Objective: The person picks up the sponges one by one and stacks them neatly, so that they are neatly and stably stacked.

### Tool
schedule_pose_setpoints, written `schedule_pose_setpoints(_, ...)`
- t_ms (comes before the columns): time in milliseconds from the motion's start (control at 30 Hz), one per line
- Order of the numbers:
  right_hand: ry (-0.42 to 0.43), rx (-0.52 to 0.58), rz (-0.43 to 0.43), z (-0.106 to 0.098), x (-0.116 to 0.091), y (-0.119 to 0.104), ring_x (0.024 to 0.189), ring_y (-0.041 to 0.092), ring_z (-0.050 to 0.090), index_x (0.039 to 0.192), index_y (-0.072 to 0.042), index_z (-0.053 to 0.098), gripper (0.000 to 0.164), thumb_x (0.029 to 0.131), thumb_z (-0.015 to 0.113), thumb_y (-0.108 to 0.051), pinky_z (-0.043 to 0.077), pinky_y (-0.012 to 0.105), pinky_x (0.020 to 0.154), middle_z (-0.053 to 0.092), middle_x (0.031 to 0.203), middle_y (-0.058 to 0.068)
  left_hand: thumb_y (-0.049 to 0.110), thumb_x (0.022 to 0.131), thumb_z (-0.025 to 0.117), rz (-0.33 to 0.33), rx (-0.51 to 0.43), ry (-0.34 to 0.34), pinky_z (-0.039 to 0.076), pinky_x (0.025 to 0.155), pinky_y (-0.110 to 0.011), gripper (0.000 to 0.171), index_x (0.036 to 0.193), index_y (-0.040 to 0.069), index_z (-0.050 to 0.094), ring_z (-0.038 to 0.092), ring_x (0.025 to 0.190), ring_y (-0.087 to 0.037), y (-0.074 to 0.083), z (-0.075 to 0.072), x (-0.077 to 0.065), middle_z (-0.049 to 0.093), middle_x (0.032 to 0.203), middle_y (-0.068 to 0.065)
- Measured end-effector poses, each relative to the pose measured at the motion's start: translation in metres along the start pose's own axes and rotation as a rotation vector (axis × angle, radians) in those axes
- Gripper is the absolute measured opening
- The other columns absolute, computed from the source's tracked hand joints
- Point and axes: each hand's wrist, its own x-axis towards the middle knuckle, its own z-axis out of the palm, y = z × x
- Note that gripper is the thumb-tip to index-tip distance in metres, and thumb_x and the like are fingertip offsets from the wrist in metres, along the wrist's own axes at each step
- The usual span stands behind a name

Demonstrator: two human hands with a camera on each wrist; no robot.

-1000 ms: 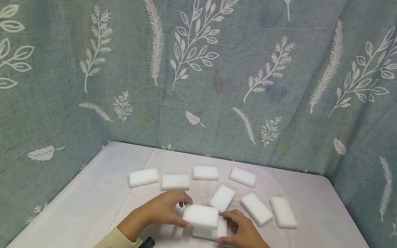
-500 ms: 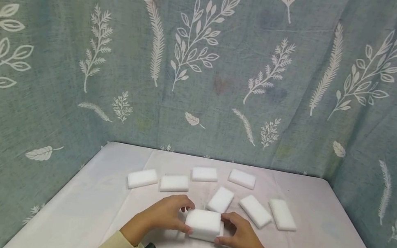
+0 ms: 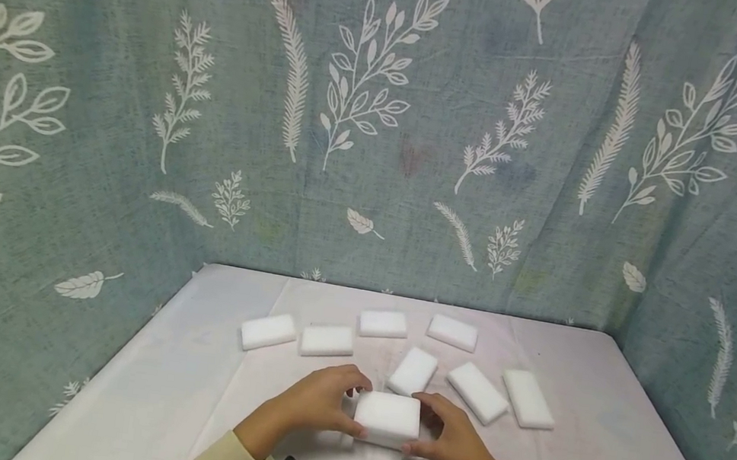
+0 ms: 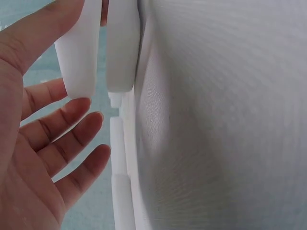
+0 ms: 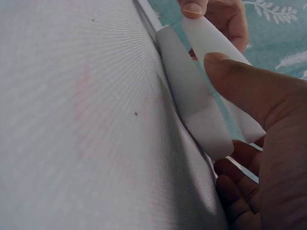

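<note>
Two white sponge blocks are stacked between my hands. My left hand (image 3: 318, 399) pinches the left end of the upper sponge (image 3: 387, 413), its thumb on the near side and the other fingers spread. At the right end my right hand (image 3: 456, 442) grips with thumb and fingers. In the right wrist view its thumb overlaps the upper sponge, while fingertips reach the end of the lower sponge (image 5: 194, 98). Both wrist views show a narrow gap between the two sponges. The lower one rests on the cloth; from the head it is mostly hidden under the upper one.
Several more white sponges lie flat on the white-covered table (image 3: 140, 401): one (image 3: 413, 371) just behind the stack, another (image 3: 327, 341) behind my left hand, others (image 3: 529, 398) to the right and further back. A patterned green-blue curtain (image 3: 405, 211) surrounds the table's back and sides.
The upper sponge has moved right and down, from offset at the left to nearly aligned over the lower one. My left hand moved with it; my right hand stayed almost in place.
</note>
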Motion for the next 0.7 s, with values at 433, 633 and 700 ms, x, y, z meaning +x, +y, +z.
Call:
schedule_pose_setpoints(433,-0.015,0.016,-0.001,-0.001,-0.0002,0.0015,0.096,0.009,0.059,0.12,-0.02,0.063,0.068,0.062,0.091,-0.04,0.05,0.029,0.084,0.062,0.108,-0.016,0.058,0.065,0.083,0.021,-0.034,-0.001,0.049,0.074,-0.024,0.065,0.115,0.02,0.065,0.057,0.091,-0.007,-0.003,0.0025,-0.0005,0.057,0.102,0.018)
schedule_pose_setpoints(633,-0.027,-0.015,0.017,-0.0022,-0.0001,0.0005,0.099,0.007,0.058,0.119,-0.019,0.063,0.067,0.062,0.09,-0.042,0.05,0.031,0.087,0.062,0.109,-0.016,0.057,0.066,0.083,0.022,-0.045,-0.02,0.048,0.076,-0.024,0.068,0.12,0.019,0.064,0.057,0.092,-0.007,-0.0071,0.0055,0.0,0.057,0.105,0.017)
schedule_pose_setpoints(700,-0.031,-0.024,0.028,-0.0026,0.0001,0.0,0.1,0.008,0.058,0.119,-0.018,0.064,0.067,0.062,0.09,-0.042,0.049,0.032,0.088,0.061,0.109,-0.016,0.057,0.065,0.083,0.02,-0.041,-0.028,0.049,0.077,-0.025,0.07,0.121,0.02,0.064,0.057,0.093,-0.007,-0.0078,0.0056,0.0002,0.058,0.106,0.017)
